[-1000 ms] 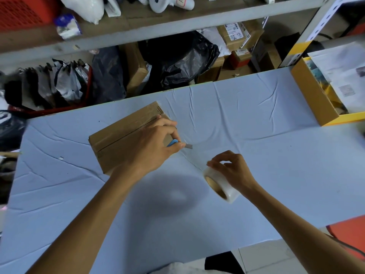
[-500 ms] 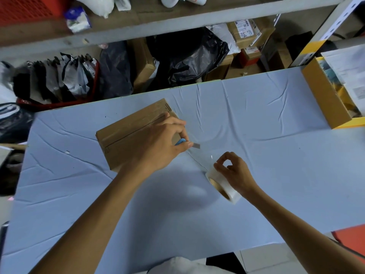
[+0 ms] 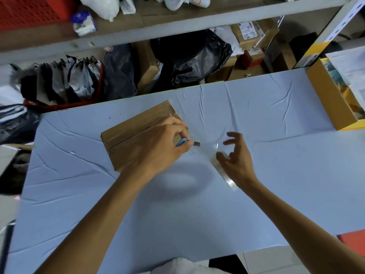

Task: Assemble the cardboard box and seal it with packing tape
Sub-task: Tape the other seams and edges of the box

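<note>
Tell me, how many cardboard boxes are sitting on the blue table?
2. A brown cardboard box lies under the left hand, which holds a cutter; an open box stands at the table's right edge. More boxes behind the table, some partly hidden, are not counted.

Fingers of left hand (image 3: 162,149) wrap the cutter (image 3: 182,142). Only a blue bit and the blade tip show past the fingertips; the rest sits hidden in the grip. Box (image 3: 134,133) corner under those knuckles is covered.

Palm of right hand (image 3: 238,161) hides much of the roll (image 3: 224,174); thumb contact with it unclear. Clear strip (image 3: 216,145) between blade tip and right fingers is too faint to trace.

Yellow box (image 3: 329,99), well beyond right fingers, is cut by frame edge. Left forearm (image 3: 88,230) and right forearm (image 3: 306,228) are cut at bottom edge.
</note>
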The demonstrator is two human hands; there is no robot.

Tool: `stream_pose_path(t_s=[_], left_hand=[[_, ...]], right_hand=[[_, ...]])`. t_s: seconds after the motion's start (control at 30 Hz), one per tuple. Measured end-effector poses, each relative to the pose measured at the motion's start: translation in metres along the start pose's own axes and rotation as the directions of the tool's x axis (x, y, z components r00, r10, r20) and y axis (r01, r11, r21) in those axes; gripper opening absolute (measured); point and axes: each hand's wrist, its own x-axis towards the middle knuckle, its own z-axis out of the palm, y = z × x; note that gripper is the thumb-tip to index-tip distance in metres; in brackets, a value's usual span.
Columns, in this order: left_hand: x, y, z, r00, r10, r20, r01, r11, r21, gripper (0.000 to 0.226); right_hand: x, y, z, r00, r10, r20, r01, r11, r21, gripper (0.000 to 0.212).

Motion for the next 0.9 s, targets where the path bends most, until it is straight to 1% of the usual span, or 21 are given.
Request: stream_pose_path(t_s=[0.03, 0.07, 0.1, 0.13, 0.17, 0.2, 0.23, 0.3, 0.33, 0.43, 0.47, 0.5, 0.53, 0.6, 0.67, 0.7, 0.73, 0.8, 0.83, 0.87, 0.9], left_hand=[[0.0, 0.0, 0.0, 1.0, 0.006, -0.015, -0.006, 1.0, 0.003, 0.013], [0.0, 0.001, 0.0, 1.0, 0.008, -0.024, -0.007, 1.0, 0.013, 0.012], [-0.001, 0.0, 0.0, 1.0, 0.001, -0.029, -0.001, 1.0, 0.023, 0.012], [-0.002, -0.001, 0.0, 0.999, -0.01, -0.036, 0.01, 1.0, 0.025, 0.012], [-0.002, -0.002, -0.001, 0.999, -0.022, -0.045, 0.023, 1.0, 0.018, 0.013], [-0.003, -0.003, -0.002, 0.998, -0.032, -0.051, 0.032, 0.999, 0.007, 0.013], [-0.005, -0.003, -0.002, 0.998, -0.033, -0.055, 0.033, 0.999, 0.002, 0.013], [-0.01, -0.004, -0.002, 0.997, 0.012, -0.075, -0.01, 0.999, 0.032, 0.013], [-0.013, -0.004, 0.0, 0.994, 0.054, -0.1, -0.049, 0.997, 0.053, 0.013], [-0.03, -0.006, 0.014, 0.978, 0.159, -0.132, -0.155, 0.987, 0.04, 0.014], [-0.036, -0.009, 0.022, 0.98, 0.156, -0.12, -0.157, 0.988, -0.005, 0.015], [-0.041, -0.012, 0.031, 0.988, 0.123, -0.094, -0.13, 0.989, -0.07, 0.015], [-0.045, -0.018, 0.041, 0.996, 0.065, -0.057, -0.072, 0.989, -0.129, 0.015], [-0.048, -0.032, 0.063, 0.996, -0.082, 0.033, 0.086, 0.983, -0.16, 0.016], [-0.049, -0.047, 0.087, 0.972, -0.202, 0.12, 0.22, 0.961, -0.167, 0.017], [-0.049, -0.053, 0.099, 0.957, -0.245, 0.152, 0.269, 0.948, -0.167, 0.017], [-0.049, -0.058, 0.111, 0.943, -0.284, 0.172, 0.311, 0.938, -0.156, 0.018], [-0.05, -0.068, 0.133, 0.924, -0.345, 0.165, 0.365, 0.925, -0.11, 0.023], [-0.051, -0.071, 0.142, 0.922, -0.357, 0.148, 0.372, 0.924, -0.086, 0.024], [-0.052, -0.072, 0.148, 0.923, -0.362, 0.132, 0.371, 0.927, -0.059, 0.021], [-0.053, -0.074, 0.152, 0.928, -0.356, 0.111, 0.362, 0.931, -0.041, 0.018]], right_hand=[[0.005, -0.004, 0.001, 0.995, -0.095, -0.006, 0.094, 0.993, -0.073, 0.057], [0.009, -0.007, 0.002, 0.981, -0.19, 0.021, 0.191, 0.967, -0.17, 0.056], [0.012, -0.008, 0.003, 0.958, -0.277, 0.075, 0.287, 0.916, -0.279, 0.054], [0.014, -0.006, 0.006, 0.927, -0.348, 0.141, 0.375, 0.843, -0.385, 0.052], [0.015, 0.0, 0.01, 0.898, -0.392, 0.202, 0.44, 0.769, -0.464, 0.051], [0.015, 0.009, 0.014, 0.878, -0.409, 0.247, 0.477, 0.717, -0.508, 0.051], [0.013, 0.018, 0.018, 0.867, -0.402, 0.296, 0.499, 0.687, -0.529, 0.051], [0.007, 0.033, 0.027, 0.86, -0.317, 0.401, 0.503, 0.662, -0.555, 0.058], [0.003, 0.039, 0.03, 0.863, -0.263, 0.431, 0.488, 0.658, -0.573, 0.063], [-0.002, 0.045, 0.03, 0.882, -0.191, 0.431, 0.437, 0.678, -0.591, 0.075], [-0.001, 0.045, 0.029, 0.886, -0.189, 0.423, 0.427, 0.685, -0.59, 0.078], [-0.001, 0.044, 0.028, 0.889, -0.198, 0.412, 0.426, 0.688, -0.588, 0.079], [0.0, 0.042, 0.026, 0.892, -0.224, 0.392, 0.429, 0.69, -0.583, 0.081], [0.002, 0.039, 0.023, 0.894, -0.306, 0.326, 0.443, 0.708, -0.55, 0.079], [0.005, 0.031, 0.019, 0.893, -0.37, 0.256, 0.449, 0.746, -0.492, 0.061], [0.007, 0.026, 0.017, 0.902, -0.366, 0.228, 0.431, 0.782, -0.451, 0.05], [0.01, 0.021, 0.016, 0.925, -0.327, 0.194, 0.379, 0.839, -0.39, 0.041], [0.015, 0.012, 0.017, 0.976, -0.17, 0.138, 0.194, 0.965, -0.178, 0.032], [0.018, 0.007, 0.019, 0.986, -0.081, 0.147, 0.089, 0.995, -0.049, 0.029], [0.019, 0.002, 0.022, 0.985, -0.012, 0.171, -0.001, 0.997, 0.078, 0.026], [0.02, -0.003, 0.025, 0.98, 0.026, 0.196, -0.063, 0.98, 0.186, 0.023]])
